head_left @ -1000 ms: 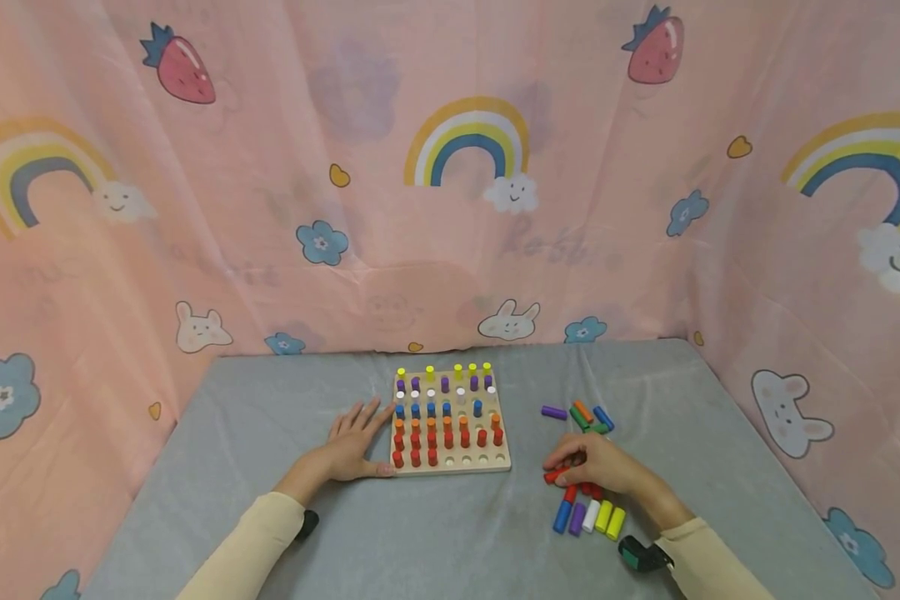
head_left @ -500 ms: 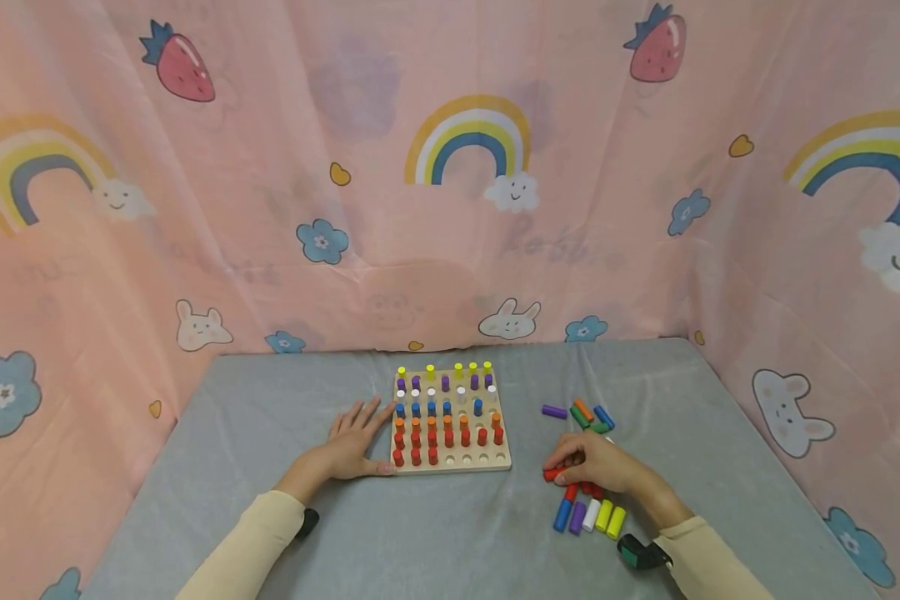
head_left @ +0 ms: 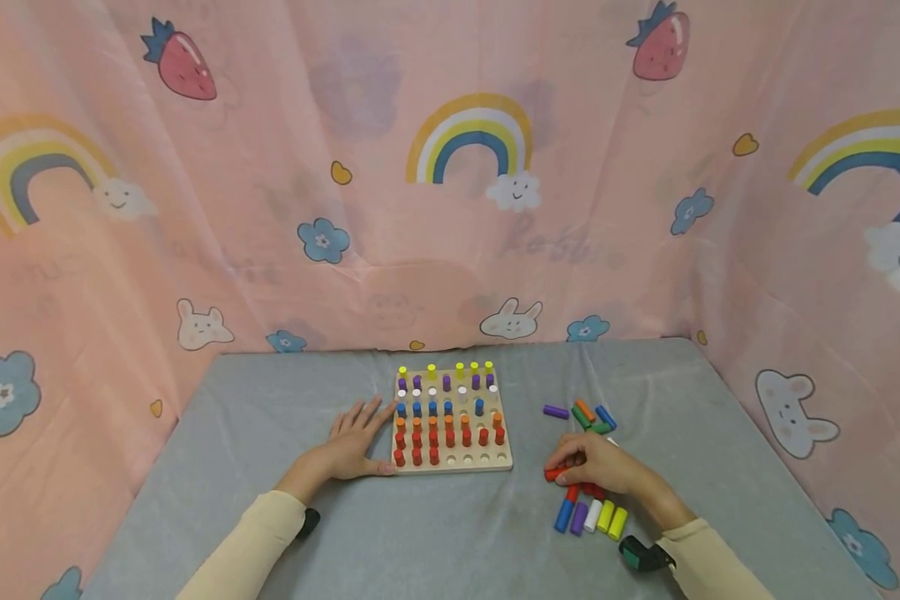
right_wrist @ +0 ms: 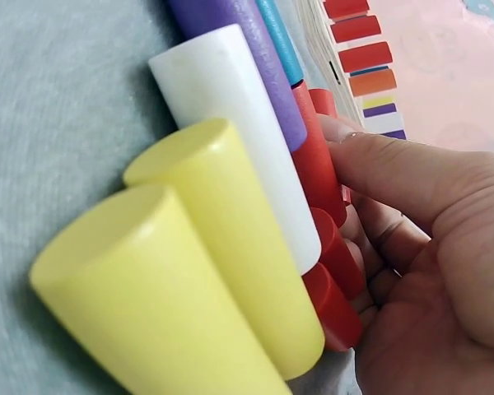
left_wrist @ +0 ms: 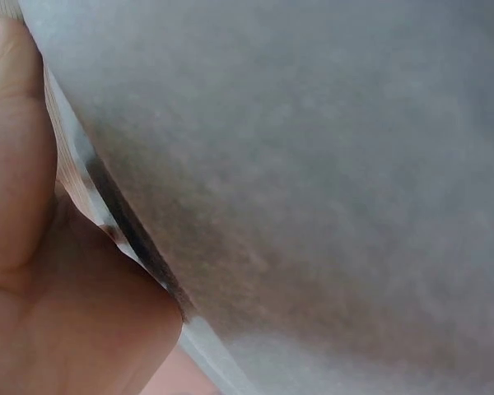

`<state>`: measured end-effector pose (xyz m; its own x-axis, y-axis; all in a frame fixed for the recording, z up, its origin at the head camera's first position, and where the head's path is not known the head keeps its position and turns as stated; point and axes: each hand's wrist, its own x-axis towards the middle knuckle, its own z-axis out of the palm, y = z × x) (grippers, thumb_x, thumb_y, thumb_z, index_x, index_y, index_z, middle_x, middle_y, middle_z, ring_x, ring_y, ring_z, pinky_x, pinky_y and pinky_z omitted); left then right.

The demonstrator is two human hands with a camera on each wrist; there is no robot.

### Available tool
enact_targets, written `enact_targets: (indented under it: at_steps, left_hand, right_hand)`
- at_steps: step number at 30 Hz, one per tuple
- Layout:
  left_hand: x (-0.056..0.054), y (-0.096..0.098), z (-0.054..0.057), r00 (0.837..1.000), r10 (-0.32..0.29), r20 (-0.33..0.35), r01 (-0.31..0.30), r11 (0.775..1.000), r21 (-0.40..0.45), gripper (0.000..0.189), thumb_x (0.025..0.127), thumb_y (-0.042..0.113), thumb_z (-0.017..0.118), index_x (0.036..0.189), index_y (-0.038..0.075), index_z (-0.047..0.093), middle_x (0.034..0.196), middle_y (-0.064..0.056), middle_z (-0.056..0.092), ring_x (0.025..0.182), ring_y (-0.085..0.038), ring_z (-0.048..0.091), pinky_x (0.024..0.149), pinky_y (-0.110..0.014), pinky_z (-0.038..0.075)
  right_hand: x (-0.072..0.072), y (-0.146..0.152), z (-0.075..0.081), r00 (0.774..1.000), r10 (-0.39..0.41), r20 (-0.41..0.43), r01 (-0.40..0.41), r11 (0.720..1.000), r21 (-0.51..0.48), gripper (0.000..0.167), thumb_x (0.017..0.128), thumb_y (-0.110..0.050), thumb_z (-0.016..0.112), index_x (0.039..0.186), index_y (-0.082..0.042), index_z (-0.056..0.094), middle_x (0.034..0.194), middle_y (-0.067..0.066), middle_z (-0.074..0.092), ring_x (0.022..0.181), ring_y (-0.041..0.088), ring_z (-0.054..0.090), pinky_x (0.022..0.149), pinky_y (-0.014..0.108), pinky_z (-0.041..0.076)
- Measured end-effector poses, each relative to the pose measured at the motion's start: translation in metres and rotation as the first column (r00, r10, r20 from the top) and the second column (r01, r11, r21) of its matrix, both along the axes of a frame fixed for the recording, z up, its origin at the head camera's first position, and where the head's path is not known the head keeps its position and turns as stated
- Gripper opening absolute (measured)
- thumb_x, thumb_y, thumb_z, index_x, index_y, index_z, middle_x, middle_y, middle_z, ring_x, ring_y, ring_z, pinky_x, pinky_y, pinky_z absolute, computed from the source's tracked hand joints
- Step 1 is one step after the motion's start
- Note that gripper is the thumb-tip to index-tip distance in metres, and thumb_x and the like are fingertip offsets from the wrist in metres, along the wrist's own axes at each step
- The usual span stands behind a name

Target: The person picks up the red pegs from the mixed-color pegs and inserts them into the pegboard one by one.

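Observation:
A wooden pegboard (head_left: 487, 468) stands mid-table with rows of yellow, purple, white, blue, orange and red pegs; several holes in its front row are bare. My left hand (head_left: 351, 447) lies along its left edge, fingers spread and thumb at the front corner. To the right of the board, my right hand (head_left: 602, 463) pinches a red peg (head_left: 552, 475) between thumb and fingers, low over the table. Beneath that hand are more red pegs (right_wrist: 336, 309), partly hidden by it. In the right wrist view the thumb overlaps the end of the held peg.
In front of the right hand lie a blue peg (head_left: 563, 516), a purple peg (head_left: 578, 518), a white peg (head_left: 592, 516) and two yellow pegs (head_left: 611, 520). Behind it are loose purple, orange, green and blue pegs (head_left: 605, 417). A pink curtain (head_left: 450, 250) borders the grey table (head_left: 420, 542).

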<state>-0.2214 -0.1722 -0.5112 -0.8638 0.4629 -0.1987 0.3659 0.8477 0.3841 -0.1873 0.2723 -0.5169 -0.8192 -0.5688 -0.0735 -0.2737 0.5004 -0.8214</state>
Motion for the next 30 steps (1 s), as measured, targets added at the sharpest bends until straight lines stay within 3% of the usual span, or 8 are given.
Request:
enact_targets:
  at_steps: [11,22,30]
  left_hand:
    - [0.0,0.001,0.002,1.0,0.004,-0.005,-0.004,1.0,0.004,0.103,0.083,0.059,0.07,0.161,0.025,0.012,0.168,-0.015,0.007,0.154,-0.045,0.003,0.119,-0.069,0.007]
    - [0.001,-0.001,0.002,1.0,-0.001,0.009,0.001,1.0,0.01,0.107,0.081,0.064,0.068,0.161,0.023,0.011,0.168,-0.016,0.006,0.154,-0.045,0.003,0.119,-0.069,0.006]
    - [0.001,0.0,0.002,1.0,0.003,0.005,-0.003,1.0,0.004,0.106,0.081,0.061,0.07,0.161,0.023,0.012,0.168,-0.016,0.006,0.154,-0.046,0.003,0.119,-0.069,0.007]
  right_hand:
    - [-0.001,-0.006,0.009,1.0,-0.013,0.003,0.012,0.998,0.061,0.015,0.088,-0.018,0.075,0.101,-0.013,0.078,0.096,0.005,0.069,0.081,0.004,0.056,0.073,0.02,0.049]
    - [0.003,-0.017,0.024,0.999,-0.033,0.008,0.032,0.998,0.048,0.016,0.089,-0.02,0.074,0.103,-0.015,0.078,0.099,0.004,0.07,0.086,0.006,0.057,0.077,0.02,0.048]
    - [0.001,-0.028,0.022,0.998,-0.036,-0.053,0.039,0.998,0.046,0.017,0.089,-0.021,0.074,0.104,-0.014,0.077,0.097,0.002,0.069,0.084,0.004,0.056,0.078,0.019,0.05]
